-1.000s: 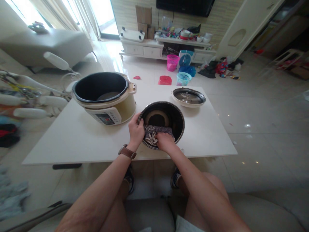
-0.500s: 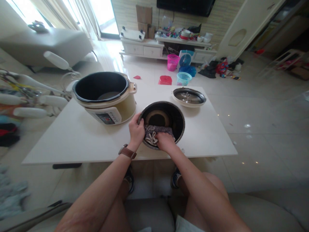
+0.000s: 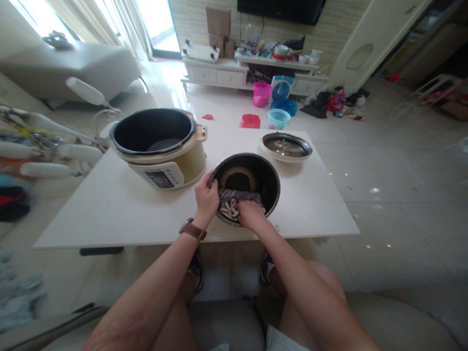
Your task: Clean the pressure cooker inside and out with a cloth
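A dark round inner pot (image 3: 268, 178) is tilted toward me near the front edge of the white table. My left hand (image 3: 206, 197) grips its left rim, thumb over the edge. Inside the pot, my right hand (image 3: 250, 213) is closed on a patterned grey cloth (image 3: 239, 196) that lies against the near wall; some fingertips are hidden in the folds. To the left stands the cream pressure cooker body (image 3: 171, 165), open at the top, with a control panel on its front. Behind the pot on the right, its lid (image 3: 287, 147) rests with the inner side up.
The white table (image 3: 120, 219) spans the width before me. Beyond it on the floor are a red stool (image 3: 250, 121), a light blue basket (image 3: 278, 118) and a pink basket (image 3: 262, 93). White lamp arms (image 3: 49, 169) reach close to the table's left side.
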`<action>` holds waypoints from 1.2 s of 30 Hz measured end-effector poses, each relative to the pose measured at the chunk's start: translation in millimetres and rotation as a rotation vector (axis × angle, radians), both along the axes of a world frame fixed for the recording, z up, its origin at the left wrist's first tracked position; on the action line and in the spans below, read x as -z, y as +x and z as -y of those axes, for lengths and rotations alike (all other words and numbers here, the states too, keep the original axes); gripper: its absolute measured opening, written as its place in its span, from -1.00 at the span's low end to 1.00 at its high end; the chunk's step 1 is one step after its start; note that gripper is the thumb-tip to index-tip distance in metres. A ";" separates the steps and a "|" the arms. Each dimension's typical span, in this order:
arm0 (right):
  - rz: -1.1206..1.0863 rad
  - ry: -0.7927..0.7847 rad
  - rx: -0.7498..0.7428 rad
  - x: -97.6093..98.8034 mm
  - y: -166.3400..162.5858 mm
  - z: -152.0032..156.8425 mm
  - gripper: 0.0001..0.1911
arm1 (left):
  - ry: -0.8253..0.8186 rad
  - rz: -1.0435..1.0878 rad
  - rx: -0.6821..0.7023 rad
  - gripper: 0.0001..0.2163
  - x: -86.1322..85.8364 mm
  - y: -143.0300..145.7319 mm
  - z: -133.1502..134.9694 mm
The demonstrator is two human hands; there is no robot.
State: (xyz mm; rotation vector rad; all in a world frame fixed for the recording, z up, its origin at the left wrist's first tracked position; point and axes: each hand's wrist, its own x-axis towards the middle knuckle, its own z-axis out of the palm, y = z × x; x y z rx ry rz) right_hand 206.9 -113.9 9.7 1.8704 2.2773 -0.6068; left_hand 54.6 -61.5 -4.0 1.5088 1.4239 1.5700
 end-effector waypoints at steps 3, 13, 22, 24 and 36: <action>-0.003 0.013 -0.006 0.6 0.7 0.3 -0.61 | 0.000 -0.003 -0.004 -0.72 0.1 0.0 0.2; 0.008 0.021 -0.009 1.6 0.2 1.0 -0.62 | 0.011 0.010 -0.007 -0.73 -1.1 1.4 1.3; -0.004 0.012 -0.001 -0.5 0.5 1.2 -0.64 | 0.013 0.009 0.000 -0.73 1.1 1.1 0.2; -0.001 0.009 -0.003 -0.8 0.6 1.0 -0.64 | 0.010 0.001 -0.001 -0.73 1.3 1.0 0.2; 0.004 0.031 -0.013 1.7 1.0 0.2 -0.62 | 0.002 0.018 -0.008 -0.73 0.2 1.5 1.1</action>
